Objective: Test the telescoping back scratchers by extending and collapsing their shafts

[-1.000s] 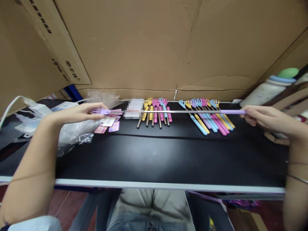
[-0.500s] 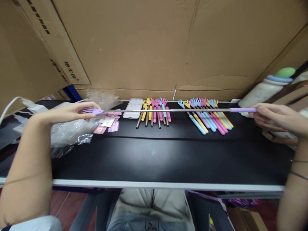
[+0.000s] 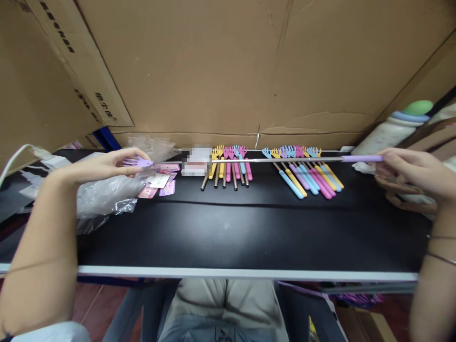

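Observation:
I hold a purple telescopic back scratcher stretched out level above the black table. My left hand pinches its claw-shaped head at the left. My right hand grips its purple handle at the right. The thin metal rod spans the space between them. Beneath it lie two rows of folded back scratchers: one group near the middle and one group to the right, in yellow, pink, blue and purple.
Crumpled clear plastic bags and small pink cards lie at the left, with a white cable beyond. A phone rests behind the rod. A pale bottle stands far right. Cardboard walls the back.
The rod has lengthened: my right hand has pulled the handle further right and slightly up, while my left hand drew the claw head a little leftward.

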`<state>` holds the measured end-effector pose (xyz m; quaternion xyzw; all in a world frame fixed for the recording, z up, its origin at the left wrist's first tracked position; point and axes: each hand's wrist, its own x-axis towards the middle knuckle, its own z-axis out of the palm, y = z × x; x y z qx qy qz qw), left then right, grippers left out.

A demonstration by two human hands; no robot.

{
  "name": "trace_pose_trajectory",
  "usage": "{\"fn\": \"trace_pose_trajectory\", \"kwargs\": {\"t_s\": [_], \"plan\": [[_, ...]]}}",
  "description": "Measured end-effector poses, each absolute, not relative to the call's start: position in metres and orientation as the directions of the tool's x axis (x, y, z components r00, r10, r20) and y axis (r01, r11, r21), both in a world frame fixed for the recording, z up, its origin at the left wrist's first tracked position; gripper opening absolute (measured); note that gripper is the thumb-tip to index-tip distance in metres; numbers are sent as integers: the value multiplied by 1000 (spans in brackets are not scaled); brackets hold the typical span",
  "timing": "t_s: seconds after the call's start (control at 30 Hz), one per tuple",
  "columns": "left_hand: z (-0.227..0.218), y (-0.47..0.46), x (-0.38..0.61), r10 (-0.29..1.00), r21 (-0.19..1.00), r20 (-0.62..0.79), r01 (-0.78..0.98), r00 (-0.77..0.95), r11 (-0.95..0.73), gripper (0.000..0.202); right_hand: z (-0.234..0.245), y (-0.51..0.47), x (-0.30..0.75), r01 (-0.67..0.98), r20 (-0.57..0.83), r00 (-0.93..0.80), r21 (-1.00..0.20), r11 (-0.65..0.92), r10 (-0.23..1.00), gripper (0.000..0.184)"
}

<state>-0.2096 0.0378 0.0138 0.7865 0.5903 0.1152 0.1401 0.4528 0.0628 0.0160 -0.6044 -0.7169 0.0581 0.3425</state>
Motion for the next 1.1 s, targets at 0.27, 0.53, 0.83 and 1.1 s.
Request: {"fn": "trace_pose_trajectory", "kwargs": {"t_s": [0.27,0.53,0.83,1.1], "plan": [[10,38,-194,957,370,118,883,265,-290,60,13,67,437,486,576,190,-759,434,795,44],[5,43,-178,945,237,276,940,178,-247,42,3,88,414,139,464,314,-885,444,828,21],[3,43,-175,732,-211,579,933,359,-291,44,-6,94,415,123,382,319,-924,362,867,22],[-5,44,-161,760,-288,519,917,392,-276,41,-17,95,407,293,396,197,-897,331,897,45]]}}
